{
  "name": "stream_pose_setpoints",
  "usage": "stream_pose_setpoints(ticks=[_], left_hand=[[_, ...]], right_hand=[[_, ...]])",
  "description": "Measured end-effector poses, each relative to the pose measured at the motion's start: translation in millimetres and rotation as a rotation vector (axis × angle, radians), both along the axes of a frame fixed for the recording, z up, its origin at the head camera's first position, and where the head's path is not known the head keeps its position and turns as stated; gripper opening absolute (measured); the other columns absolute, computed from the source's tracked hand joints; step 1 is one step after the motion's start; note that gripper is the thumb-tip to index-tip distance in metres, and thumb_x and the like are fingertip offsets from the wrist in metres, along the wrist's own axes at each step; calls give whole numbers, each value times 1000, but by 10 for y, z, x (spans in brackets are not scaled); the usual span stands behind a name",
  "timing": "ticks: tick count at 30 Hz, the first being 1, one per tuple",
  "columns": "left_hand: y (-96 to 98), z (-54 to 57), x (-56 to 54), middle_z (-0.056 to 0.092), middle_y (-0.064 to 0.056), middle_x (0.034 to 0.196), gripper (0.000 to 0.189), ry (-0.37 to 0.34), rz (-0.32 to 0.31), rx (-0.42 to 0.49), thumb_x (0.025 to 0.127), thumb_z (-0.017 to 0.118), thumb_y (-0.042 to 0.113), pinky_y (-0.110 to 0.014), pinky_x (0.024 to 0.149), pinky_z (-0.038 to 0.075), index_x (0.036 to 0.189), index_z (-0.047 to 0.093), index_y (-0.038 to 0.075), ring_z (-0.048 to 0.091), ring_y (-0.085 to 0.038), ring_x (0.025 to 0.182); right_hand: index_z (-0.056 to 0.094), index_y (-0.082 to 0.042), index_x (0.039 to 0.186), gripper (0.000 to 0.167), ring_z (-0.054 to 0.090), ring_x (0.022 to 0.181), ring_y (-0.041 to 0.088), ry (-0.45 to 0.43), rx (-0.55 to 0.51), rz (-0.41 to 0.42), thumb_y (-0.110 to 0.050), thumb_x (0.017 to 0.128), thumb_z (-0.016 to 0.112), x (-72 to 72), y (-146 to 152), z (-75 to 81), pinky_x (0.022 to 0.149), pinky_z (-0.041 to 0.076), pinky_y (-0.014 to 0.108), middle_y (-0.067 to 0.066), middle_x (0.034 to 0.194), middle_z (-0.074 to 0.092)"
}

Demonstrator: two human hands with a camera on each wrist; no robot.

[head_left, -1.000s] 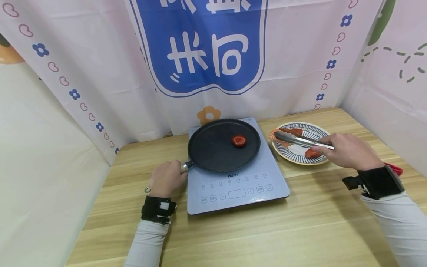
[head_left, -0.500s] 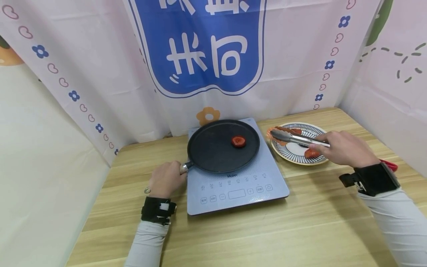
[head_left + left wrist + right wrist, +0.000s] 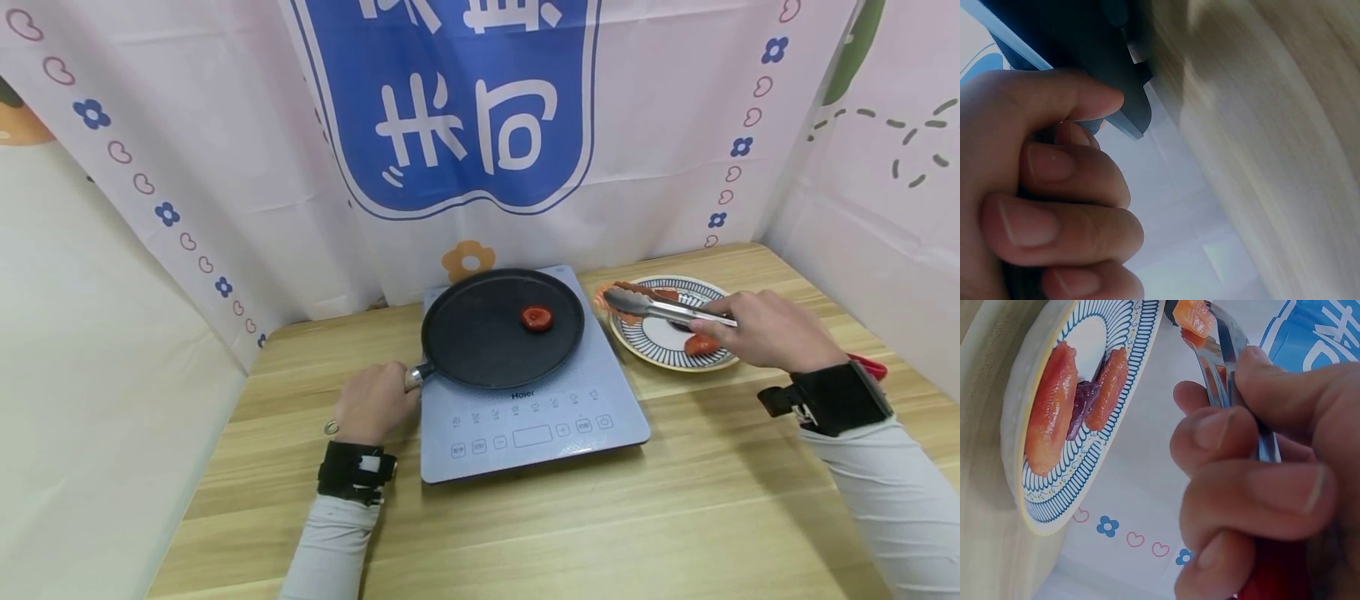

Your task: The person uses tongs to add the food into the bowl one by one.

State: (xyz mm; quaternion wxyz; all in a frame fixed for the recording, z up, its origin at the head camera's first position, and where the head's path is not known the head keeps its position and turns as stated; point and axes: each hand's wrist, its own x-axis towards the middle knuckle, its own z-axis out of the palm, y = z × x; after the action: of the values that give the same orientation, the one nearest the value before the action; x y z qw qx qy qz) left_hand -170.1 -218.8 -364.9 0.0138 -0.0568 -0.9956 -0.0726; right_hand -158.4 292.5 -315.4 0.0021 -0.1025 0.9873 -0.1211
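My left hand grips the handle of a flat black frying pan; in the left wrist view the fingers curl round it. A glossy red, dimpled round piece of food lies in the pan, right of centre. My right hand holds metal tongs over a patterned plate. Between the tong tips is an orange, pale-striped piece of food, at the plate's left edge. Reddish sausage-like pieces and a dark purple piece lie on the plate.
Under the pan is a pale blue induction cooker with touch controls along its front. It stands on a wooden table. A printed cloth hangs directly behind. Behind the right wrist shows a red loop.
The right hand and tongs have shifted slightly left, toward the pan, carrying the orange piece to the plate's left edge. The left hand and pan stay put.
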Motion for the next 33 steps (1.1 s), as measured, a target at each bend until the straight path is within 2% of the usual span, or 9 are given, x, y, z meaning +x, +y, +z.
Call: stream_pose_setpoints(ticks=[5,11,15,22,33], left_hand=[[-1,-1,0,46,1,61,31,4,-2,3,93,65,19,-30,47,32,66,51,15,47,-18,54],[1,6,1,46,1,61,30,-1,-6,3,94,66,19,-30,48,33,66,54,14,47,-18,55],[-3,-2,-4,47,1,61,30,2,-11,-2,94,66,19,-30,48,33,67,54,14,48,-18,55],[-9,-7,-8,47,1,62,30,5,-8,-4,94,66,20,-30,48,33,67,54,14,48,-18,56],[-8,-4,-5,49,0,62,30,6,-6,-11,94,66,21,-30,48,34,67,54,14,49,-18,56]], right_hand=[[75,-14,123,42,58,78,24,8,-4,4,-48,105,60,-8,-22,26,58,37,35,2,80,63],[76,-16,122,37,57,75,22,31,-2,12,-45,103,64,-9,-69,61,59,36,36,0,76,59],[75,-18,124,42,55,74,21,33,-3,8,-51,103,63,-14,-99,81,58,34,35,1,76,58],[76,-23,114,40,55,75,21,32,-10,5,-58,101,61,-45,-144,111,58,34,36,1,76,56],[77,-21,108,31,52,70,20,36,-25,10,-49,102,64,-95,-239,154,57,33,35,1,72,53]])
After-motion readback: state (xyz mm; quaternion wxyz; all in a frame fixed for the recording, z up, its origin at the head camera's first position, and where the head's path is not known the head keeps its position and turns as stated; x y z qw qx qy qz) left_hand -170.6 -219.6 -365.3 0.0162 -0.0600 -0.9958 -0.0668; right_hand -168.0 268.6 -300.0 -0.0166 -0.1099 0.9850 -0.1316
